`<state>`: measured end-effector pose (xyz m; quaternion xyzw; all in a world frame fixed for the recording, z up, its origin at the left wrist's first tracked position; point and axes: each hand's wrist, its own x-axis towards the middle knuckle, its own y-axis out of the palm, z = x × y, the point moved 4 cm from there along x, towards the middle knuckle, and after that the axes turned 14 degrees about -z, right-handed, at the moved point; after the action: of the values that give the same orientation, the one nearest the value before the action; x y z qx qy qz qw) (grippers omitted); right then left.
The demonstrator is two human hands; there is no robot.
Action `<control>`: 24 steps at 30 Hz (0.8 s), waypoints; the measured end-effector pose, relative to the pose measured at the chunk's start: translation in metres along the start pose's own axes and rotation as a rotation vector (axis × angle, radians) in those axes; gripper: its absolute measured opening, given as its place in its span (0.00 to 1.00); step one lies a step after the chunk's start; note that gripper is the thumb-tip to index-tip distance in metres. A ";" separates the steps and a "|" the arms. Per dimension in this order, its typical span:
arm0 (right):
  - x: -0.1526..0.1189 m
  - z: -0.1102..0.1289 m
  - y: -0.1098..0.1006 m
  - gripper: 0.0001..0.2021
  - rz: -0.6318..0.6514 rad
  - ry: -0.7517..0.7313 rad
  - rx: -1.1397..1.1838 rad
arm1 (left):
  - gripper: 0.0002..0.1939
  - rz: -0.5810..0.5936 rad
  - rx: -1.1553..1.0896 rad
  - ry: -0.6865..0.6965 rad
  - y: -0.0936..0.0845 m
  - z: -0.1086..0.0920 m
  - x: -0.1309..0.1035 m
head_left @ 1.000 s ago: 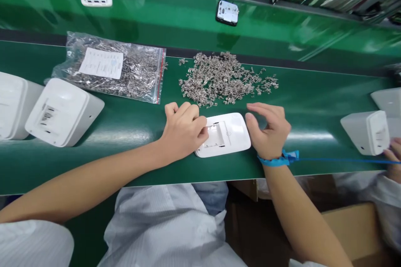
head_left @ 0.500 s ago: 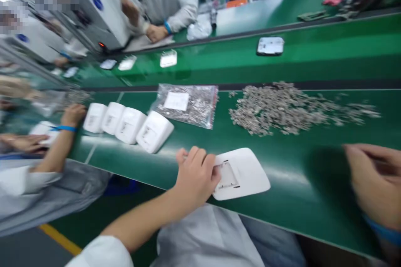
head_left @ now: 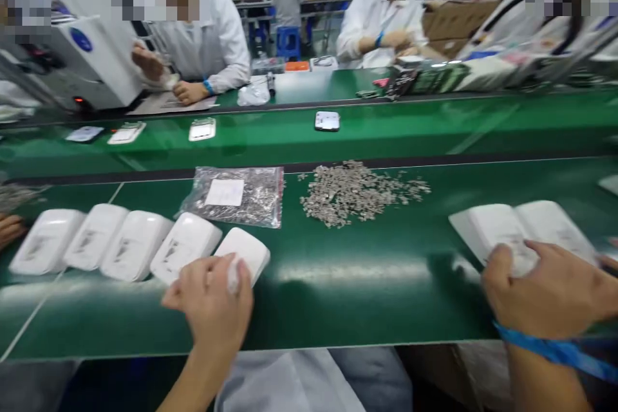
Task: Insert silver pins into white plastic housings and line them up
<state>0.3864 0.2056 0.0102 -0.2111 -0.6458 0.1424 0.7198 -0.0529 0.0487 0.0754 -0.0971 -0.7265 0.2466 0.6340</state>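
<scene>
The left hand (head_left: 217, 299) curls at a smooth white plastic housing (head_left: 253, 251) on the green bench (head_left: 357, 299), grip unclear, while the half-open right hand (head_left: 548, 290) reaches another white housing (head_left: 502, 225), likely light, stiff, slippery, best held by its sides.

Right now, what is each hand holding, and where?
Left hand: a white housing, by its near end. Right hand: at another casing's near end; whether gripping, cannot tell.
</scene>
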 end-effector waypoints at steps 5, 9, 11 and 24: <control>-0.013 0.007 -0.022 0.18 0.171 -0.155 -0.093 | 0.02 0.429 -0.860 0.181 0.060 -0.161 -0.016; -0.001 0.048 -0.056 0.17 0.284 -0.300 0.131 | 0.07 0.581 -0.882 0.207 0.081 -0.227 -0.030; 0.023 0.066 -0.053 0.17 0.342 -0.304 0.278 | 0.09 0.603 -0.859 0.172 0.083 -0.228 -0.032; 0.121 0.182 0.136 0.08 0.882 -0.544 0.225 | 0.16 0.779 -0.881 -0.168 0.097 -0.206 -0.033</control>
<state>0.2311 0.4033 0.0634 -0.3394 -0.6397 0.5497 0.4165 0.1364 0.1653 0.0151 -0.5908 -0.7189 0.1430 0.3371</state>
